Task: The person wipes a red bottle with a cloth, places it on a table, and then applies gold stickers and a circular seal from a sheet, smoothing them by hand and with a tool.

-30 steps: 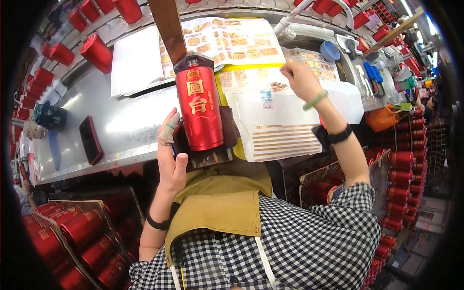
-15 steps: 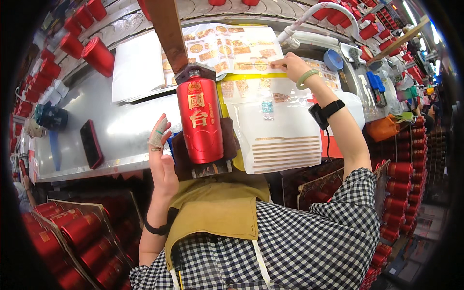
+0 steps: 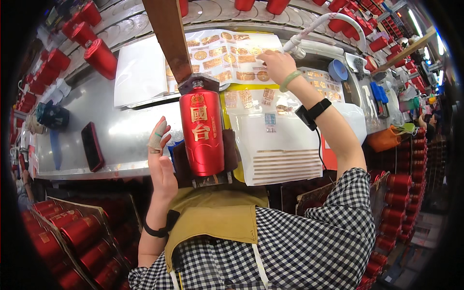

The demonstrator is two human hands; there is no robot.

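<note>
A red bottle (image 3: 202,140) with gold lettering lies in front of me in a dark holder, its neck end against a bracket on a wooden bar (image 3: 169,38). Beside it on the left, my left hand (image 3: 162,164) is raised and open, fingers stretched out and touching nothing; tape wraps one finger. Over a sheet of gold stickers (image 3: 241,55), my right hand (image 3: 279,68) has its fingertips pinched together. What they grip, if anything, is too small to make out. Closer to me lies a clear-backed sheet (image 3: 285,135) with a few stickers and several brown strips.
A phone (image 3: 93,146) and a white paper stack (image 3: 140,72) lie on the metal table (image 3: 121,128). A curved white pipe (image 3: 328,19) and a blue bowl (image 3: 337,70) stand at the far right. Red bottles (image 3: 100,58) stand behind; racks of red bottles (image 3: 87,237) flank me below.
My right hand has moved left and slightly farther across the gold sticker sheet. My left hand stays beside the bottle. The view has shifted a little, so the bottle appears lower.
</note>
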